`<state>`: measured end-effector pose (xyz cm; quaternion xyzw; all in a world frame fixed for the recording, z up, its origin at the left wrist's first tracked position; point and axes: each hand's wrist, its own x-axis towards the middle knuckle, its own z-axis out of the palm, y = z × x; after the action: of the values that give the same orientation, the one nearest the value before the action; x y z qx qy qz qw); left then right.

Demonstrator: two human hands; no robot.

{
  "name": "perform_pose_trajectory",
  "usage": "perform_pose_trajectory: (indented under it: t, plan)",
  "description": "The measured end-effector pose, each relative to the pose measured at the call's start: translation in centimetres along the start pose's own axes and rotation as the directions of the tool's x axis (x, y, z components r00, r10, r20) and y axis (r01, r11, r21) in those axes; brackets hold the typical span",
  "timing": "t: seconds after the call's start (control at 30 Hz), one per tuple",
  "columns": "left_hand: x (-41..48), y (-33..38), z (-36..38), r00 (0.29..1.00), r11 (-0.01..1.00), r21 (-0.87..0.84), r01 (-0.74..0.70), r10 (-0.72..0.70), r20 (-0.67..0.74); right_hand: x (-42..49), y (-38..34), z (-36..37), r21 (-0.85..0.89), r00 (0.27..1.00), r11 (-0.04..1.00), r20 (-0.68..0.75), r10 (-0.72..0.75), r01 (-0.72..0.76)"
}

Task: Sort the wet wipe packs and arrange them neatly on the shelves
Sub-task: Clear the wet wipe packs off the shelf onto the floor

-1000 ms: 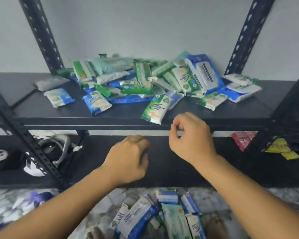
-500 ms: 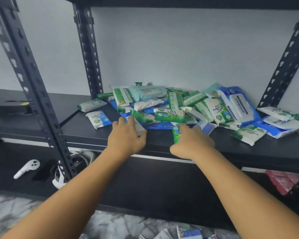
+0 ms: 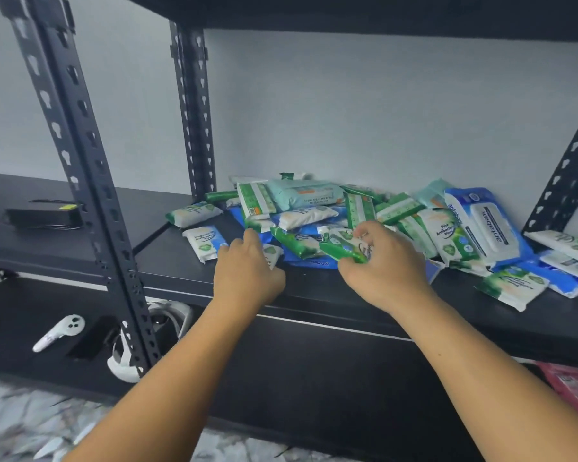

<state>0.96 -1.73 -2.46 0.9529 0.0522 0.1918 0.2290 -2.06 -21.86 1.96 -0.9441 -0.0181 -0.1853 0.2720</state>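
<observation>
Both hands reach to the front of a heap of wet wipe packs (image 3: pixel 317 213) on the middle shelf (image 3: pixel 181 278) of a black metal rack, in the centre of the frame. The right hand (image 3: pixel 387 271) pinches a green wipe pack (image 3: pixel 342 251) between thumb and curled fingers, at the heap's near edge. The left hand (image 3: pixel 247 278) lies just beside it to the left, apart from the right hand. Its fingers bend down over a small white-and-green pack (image 3: pixel 271 255); the back of the hand hides whether they grip it.

The heap runs from the rear left upright (image 3: pixel 194 128) toward the slanted right upright (image 3: pixel 568 171) and leans on the pale wall (image 3: pixel 381 111). A pale teal pack (image 3: pixel 304 195) lies on top, and a large blue-and-white pack (image 3: pixel 488 228) is propped at the right. Two loose packs lie left of the heap: a green-and-white one (image 3: pixel 194 213) and a blue-and-white one (image 3: pixel 205 241). At the right, another pack (image 3: pixel 511 286) lies close to the shelf's front edge.

A bare strip of shelf board runs along the front edge before the hands, and more bare board lies left of the loose packs. The front left upright (image 3: pixel 80 181) stands between that board and a black box (image 3: pixel 42 213) at the far left. The upper shelf (image 3: pixel 347 11) crosses the top of the frame, well above the heap.

On the lower shelf (image 3: pixel 314 368) lie a white controller (image 3: pixel 59 331) and a white headset (image 3: pixel 167 315) at lower left, and pink packs (image 3: pixel 571 385) at lower right.
</observation>
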Motion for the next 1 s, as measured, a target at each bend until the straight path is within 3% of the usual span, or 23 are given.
perform_pose_trajectory:
  t: [0.1, 0.2, 0.37, 0.6, 0.7, 1.0]
  plan:
    - [0.9, -0.7, -1.3, 0.985, 0.995, -0.084, -0.051, 0.037, -0.166, 2.9, -0.2, 1.1, 0.028, 0.999, 0.998, -0.009, -0.054, 0.054]
    - [3.6, -2.1, -2.2, 0.977, 0.996, -0.082, -0.04, 0.021, -0.214, 5.6, -0.2, 2.7, -0.063, 0.997, 0.998, 0.08, -0.011, 0.016]
    - [6.9, -4.9, -0.7, 0.976, 0.988, -0.072, 0.137, -0.147, -0.162, 7.8, -0.4, 4.4, -0.358, 0.965, 0.934, 0.245, 0.09, 0.004]
    - [9.1, -7.6, 1.2, 0.928, 0.908, 0.191, 0.373, -0.369, -0.06, 9.2, -0.9, 4.9, -0.459, 0.963, 0.888, 0.238, 0.124, -0.001]
    - [9.6, -8.2, 1.0, 0.921, 0.88, 0.278, 0.384, -0.387, -0.046, 9.4, -0.8, 4.2, -0.432, 0.957, 0.901, 0.25, 0.146, -0.025]
    - [11.4, -8.6, -0.3, 0.893, 0.91, 0.233, 0.343, -0.393, 0.22, 8.6, -0.7, 4.8, -0.403, 0.978, 0.915, 0.194, 0.077, 0.008]
